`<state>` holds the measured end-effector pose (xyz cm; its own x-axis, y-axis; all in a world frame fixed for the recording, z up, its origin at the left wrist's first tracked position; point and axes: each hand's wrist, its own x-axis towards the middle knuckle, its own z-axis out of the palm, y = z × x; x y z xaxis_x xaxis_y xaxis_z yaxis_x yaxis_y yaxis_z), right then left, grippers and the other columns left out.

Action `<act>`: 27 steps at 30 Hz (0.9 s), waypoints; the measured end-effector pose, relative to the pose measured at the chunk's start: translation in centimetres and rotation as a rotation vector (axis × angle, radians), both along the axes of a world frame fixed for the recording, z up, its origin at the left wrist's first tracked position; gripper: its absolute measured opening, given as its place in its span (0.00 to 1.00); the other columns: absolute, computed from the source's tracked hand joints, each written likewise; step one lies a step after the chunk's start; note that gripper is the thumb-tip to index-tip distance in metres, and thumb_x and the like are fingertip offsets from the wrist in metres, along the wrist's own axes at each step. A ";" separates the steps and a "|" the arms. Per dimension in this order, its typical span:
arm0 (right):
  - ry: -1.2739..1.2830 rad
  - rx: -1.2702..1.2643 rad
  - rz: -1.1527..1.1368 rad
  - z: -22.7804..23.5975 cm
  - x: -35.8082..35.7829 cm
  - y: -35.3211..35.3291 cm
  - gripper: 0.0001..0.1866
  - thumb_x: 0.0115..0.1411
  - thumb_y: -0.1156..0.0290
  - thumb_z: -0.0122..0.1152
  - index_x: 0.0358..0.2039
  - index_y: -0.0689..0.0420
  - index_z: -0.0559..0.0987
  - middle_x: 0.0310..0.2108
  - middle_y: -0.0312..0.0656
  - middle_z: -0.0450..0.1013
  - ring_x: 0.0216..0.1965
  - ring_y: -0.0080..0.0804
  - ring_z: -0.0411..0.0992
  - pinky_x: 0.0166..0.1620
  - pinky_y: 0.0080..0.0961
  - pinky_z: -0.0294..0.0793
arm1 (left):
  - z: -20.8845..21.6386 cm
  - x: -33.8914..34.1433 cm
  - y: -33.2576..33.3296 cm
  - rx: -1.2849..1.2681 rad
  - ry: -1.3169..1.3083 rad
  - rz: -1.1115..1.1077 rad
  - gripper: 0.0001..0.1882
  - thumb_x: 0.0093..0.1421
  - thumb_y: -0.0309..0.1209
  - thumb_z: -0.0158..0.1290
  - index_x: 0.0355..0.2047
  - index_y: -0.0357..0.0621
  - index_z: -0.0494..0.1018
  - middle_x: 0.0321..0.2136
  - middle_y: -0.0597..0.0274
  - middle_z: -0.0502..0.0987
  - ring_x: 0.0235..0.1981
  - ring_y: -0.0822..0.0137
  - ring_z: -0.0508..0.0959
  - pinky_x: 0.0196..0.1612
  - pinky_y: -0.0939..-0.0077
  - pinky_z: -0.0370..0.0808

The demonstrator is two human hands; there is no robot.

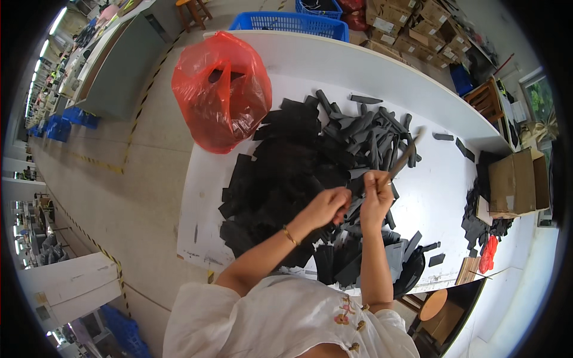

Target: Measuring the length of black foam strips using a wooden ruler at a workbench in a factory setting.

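Observation:
My right hand (374, 203) is closed around a long, thin brown stick-like piece (401, 162), whose far end points up and right and is smeared by motion. Just left of it, my left hand (335, 206) has its fingers curled in; whatever they may hold is hidden. Both hands are above a white table, over the right side of a large heap of flat black pieces (286, 161). Beyond my hands, narrow dark grey rolled or folded pieces (376, 131) lie in a loose pile. More black and grey pieces (349, 262) lie close to my body.
A red plastic bag (221, 95) stands at the table's far left. A raised white panel (412, 74) borders the far side, with a blue crate (289, 24) behind it. An open cardboard box (512, 185) and a small red bag (488, 253) are at the right.

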<state>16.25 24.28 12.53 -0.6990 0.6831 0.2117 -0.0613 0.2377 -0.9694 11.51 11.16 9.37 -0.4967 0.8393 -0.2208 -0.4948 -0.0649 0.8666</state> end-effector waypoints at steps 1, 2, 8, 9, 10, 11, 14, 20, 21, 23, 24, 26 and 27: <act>0.007 -0.170 -0.060 0.5 -0.6 0.2 0.07 0.65 0.74 0.54 0.28 0.58 0.74 0.26 0.29 0.67 0.25 0.14 0.58 0.29 0.12 0.56 | 0.7 0.9 0.5 0.014 0.014 0.046 0.17 0.70 0.43 0.40 0.31 0.43 0.65 0.19 0.64 0.70 0.17 0.74 0.71 0.22 0.81 0.70; 0.032 -0.157 -0.147 1.4 -1.7 0.1 0.07 0.66 0.71 0.52 0.29 0.57 0.73 0.25 0.29 0.67 0.24 0.12 0.55 0.27 0.12 0.54 | 1.5 1.6 0.8 -0.007 0.045 0.064 0.17 0.71 0.42 0.37 0.32 0.43 0.64 0.19 0.63 0.70 0.17 0.73 0.72 0.23 0.80 0.70; 0.270 -0.427 -0.499 3.3 -7.6 6.5 0.11 0.69 0.67 0.47 0.31 0.57 0.72 0.24 0.33 0.67 0.21 0.18 0.65 0.23 0.13 0.59 | 0.8 2.5 -0.4 0.012 -0.109 -0.011 0.16 0.70 0.36 0.38 0.28 0.40 0.65 0.17 0.62 0.72 0.14 0.73 0.73 0.21 0.82 0.70; 0.204 -0.349 -0.474 3.3 -8.0 9.1 0.12 0.69 0.64 0.47 0.31 0.57 0.71 0.22 0.32 0.66 0.21 0.18 0.64 0.23 0.15 0.61 | 0.1 1.9 -1.2 -0.069 -0.111 -0.086 0.15 0.69 0.33 0.39 0.27 0.39 0.66 0.17 0.62 0.73 0.15 0.73 0.73 0.22 0.81 0.71; 0.166 -0.157 -0.403 2.3 -8.1 11.9 0.13 0.67 0.64 0.52 0.29 0.58 0.71 0.19 0.31 0.64 0.21 0.16 0.61 0.24 0.15 0.59 | 0.2 0.2 -1.4 -0.105 0.043 -0.008 0.13 0.66 0.28 0.41 0.25 0.38 0.69 0.16 0.61 0.73 0.16 0.73 0.75 0.22 0.80 0.73; 0.155 -0.158 -0.411 1.2 -8.0 13.7 0.13 0.67 0.64 0.52 0.29 0.58 0.71 0.19 0.31 0.64 0.21 0.16 0.61 0.24 0.15 0.59 | 0.2 -2.8 -1.6 -0.144 0.239 0.079 0.11 0.64 0.27 0.43 0.26 0.37 0.70 0.17 0.61 0.74 0.18 0.72 0.76 0.24 0.80 0.73; -0.225 0.278 -0.344 -2.6 -7.7 18.7 0.11 0.61 0.66 0.63 0.28 0.60 0.74 0.19 0.29 0.63 0.23 0.16 0.56 0.27 0.17 0.56 | -3.7 -12.6 -0.4 -0.327 0.684 0.453 0.05 0.61 0.27 0.53 0.33 0.38 0.75 0.22 0.62 0.76 0.25 0.78 0.75 0.29 0.80 0.73; -0.529 0.658 -0.325 -8.3 -5.5 22.7 0.20 0.58 0.62 0.65 0.51 0.52 0.76 0.24 0.36 0.72 0.28 0.28 0.70 0.30 0.25 0.67 | -15.5 -23.4 0.9 -0.651 1.253 0.329 0.10 0.48 0.27 0.62 0.33 0.44 0.77 0.29 0.61 0.76 0.36 0.59 0.75 0.40 0.69 0.74; -0.598 0.943 -0.357 -9.0 -4.8 23.2 0.23 0.58 0.60 0.65 0.54 0.49 0.74 0.26 0.39 0.75 0.31 0.33 0.74 0.31 0.29 0.70 | -16.2 -24.0 1.0 -0.688 1.284 0.244 0.10 0.48 0.27 0.62 0.31 0.44 0.77 0.29 0.61 0.76 0.36 0.58 0.75 0.41 0.67 0.73; -0.658 1.011 -0.291 -8.8 -4.6 21.5 0.25 0.57 0.56 0.64 0.54 0.47 0.73 0.28 0.41 0.77 0.34 0.40 0.77 0.31 0.36 0.72 | -16.8 -25.0 0.2 -0.748 1.314 0.157 0.09 0.47 0.28 0.63 0.30 0.44 0.78 0.29 0.61 0.76 0.36 0.56 0.75 0.41 0.66 0.73; -0.804 0.844 -0.141 -7.4 -4.8 19.6 0.24 0.58 0.56 0.64 0.53 0.48 0.73 0.27 0.42 0.77 0.32 0.40 0.77 0.31 0.36 0.72 | -16.4 -25.3 -0.1 -0.682 1.252 0.197 0.08 0.46 0.27 0.63 0.28 0.44 0.78 0.29 0.61 0.76 0.36 0.56 0.75 0.41 0.66 0.73; -0.905 0.687 0.100 -6.1 -4.4 16.9 0.21 0.58 0.57 0.63 0.50 0.50 0.74 0.25 0.42 0.76 0.27 0.42 0.76 0.31 0.35 0.73 | -14.1 -25.3 0.0 -0.595 1.099 0.224 0.07 0.46 0.27 0.63 0.28 0.43 0.78 0.27 0.61 0.77 0.36 0.58 0.76 0.40 0.68 0.72; -0.862 0.701 0.200 -5.8 -4.0 15.8 0.19 0.59 0.59 0.63 0.48 0.52 0.75 0.24 0.43 0.76 0.25 0.43 0.75 0.32 0.34 0.73 | -13.1 -25.0 0.1 -0.595 1.098 0.218 0.07 0.46 0.27 0.63 0.28 0.43 0.78 0.27 0.61 0.77 0.36 0.58 0.76 0.40 0.68 0.72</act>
